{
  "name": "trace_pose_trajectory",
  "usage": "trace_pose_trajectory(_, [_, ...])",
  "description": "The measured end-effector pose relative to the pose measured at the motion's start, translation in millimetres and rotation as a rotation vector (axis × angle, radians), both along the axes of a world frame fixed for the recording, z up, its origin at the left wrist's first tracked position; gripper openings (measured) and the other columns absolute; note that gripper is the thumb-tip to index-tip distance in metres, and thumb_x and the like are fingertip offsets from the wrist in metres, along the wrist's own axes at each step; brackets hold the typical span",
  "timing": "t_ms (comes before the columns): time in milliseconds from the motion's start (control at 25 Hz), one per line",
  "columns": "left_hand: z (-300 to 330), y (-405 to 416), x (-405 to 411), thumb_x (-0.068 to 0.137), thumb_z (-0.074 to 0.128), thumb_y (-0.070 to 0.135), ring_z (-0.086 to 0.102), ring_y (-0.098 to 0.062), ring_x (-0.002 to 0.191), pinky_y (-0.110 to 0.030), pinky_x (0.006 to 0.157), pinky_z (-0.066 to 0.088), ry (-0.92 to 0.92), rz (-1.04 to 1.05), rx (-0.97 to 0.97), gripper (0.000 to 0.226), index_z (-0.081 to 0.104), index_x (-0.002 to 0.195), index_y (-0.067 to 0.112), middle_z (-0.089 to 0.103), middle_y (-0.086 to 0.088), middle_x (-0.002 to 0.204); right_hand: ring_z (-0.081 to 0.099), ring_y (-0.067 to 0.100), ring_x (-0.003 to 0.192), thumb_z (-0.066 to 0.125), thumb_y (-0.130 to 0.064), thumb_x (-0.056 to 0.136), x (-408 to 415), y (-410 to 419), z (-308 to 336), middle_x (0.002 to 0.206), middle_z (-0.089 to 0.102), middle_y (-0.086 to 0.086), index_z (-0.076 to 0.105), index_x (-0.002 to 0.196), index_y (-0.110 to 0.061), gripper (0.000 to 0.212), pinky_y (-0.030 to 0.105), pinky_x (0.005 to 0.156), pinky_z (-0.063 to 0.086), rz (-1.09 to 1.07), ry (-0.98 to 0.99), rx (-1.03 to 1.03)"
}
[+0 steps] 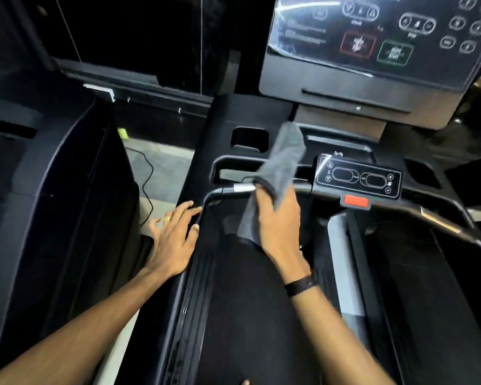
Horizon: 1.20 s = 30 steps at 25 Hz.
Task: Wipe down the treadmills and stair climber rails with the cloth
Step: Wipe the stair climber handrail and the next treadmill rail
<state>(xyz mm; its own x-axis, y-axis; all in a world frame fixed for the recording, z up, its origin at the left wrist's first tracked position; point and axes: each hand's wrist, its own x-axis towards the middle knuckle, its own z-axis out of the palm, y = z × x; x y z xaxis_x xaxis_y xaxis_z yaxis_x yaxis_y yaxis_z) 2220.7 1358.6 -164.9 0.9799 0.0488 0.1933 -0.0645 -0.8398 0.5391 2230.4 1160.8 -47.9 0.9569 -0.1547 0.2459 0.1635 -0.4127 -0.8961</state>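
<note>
I stand on a black treadmill, its belt (256,315) under me. My right hand (278,218) grips a grey cloth (282,159) over the front handlebar (228,189), beside its silver sensor section. Part of the cloth sticks up toward the console and part hangs below my hand. My left hand (172,237) is open with fingers spread, and its fingertips touch the bend of the left side rail (197,232). A ring shows on that hand and a black band on my right wrist.
The treadmill's small control panel (358,177) and red stop button (356,202) sit right of the cloth. The big display (372,37) rises behind. Cup holders (249,137) flank the console. Another machine (53,190) stands at left, with a cable (147,184) on the floor between.
</note>
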Motion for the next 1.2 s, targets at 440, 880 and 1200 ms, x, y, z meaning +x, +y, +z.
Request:
trace_pose_trajectory(440, [-2,-3,7,0.087,0.038,0.038,0.045,-0.008,0.123,-0.039,0.105,0.014,-0.064,0.060,0.010,0.044,0.061,0.124,0.029,0.050,0.013,0.140,0.066,0.035,0.095,0.065,-0.050,0.077,142,39,-68,0.107,0.066,0.010,0.047,0.134,-0.014,0.070,0.041,0.074,0.039,0.445,-0.021,-1.490])
trace_pose_trajectory(880, [7,-1,5,0.086,0.034,0.042,0.051,-0.016,0.124,-0.052,0.108,0.018,0.014,0.021,0.108,0.053,0.059,0.129,0.026,0.048,0.010,0.144,0.064,0.030,0.085,0.068,-0.039,0.073,149,-76,-59,0.092,0.064,0.005,0.051,0.115,-0.022,0.049,0.043,0.082,0.047,0.265,-0.053,-1.527])
trace_pose_trajectory(1200, [5,-5,7,0.080,0.055,0.032,0.052,-0.016,0.121,-0.044,0.105,0.017,-0.016,0.072,0.000,0.042,0.063,0.120,0.027,0.052,0.012,0.137,0.069,0.032,0.095,0.082,-0.064,0.051,172,-42,-26,0.102,0.071,0.005,0.061,0.115,-0.027,0.076,0.035,0.072,0.048,0.439,0.386,-1.488])
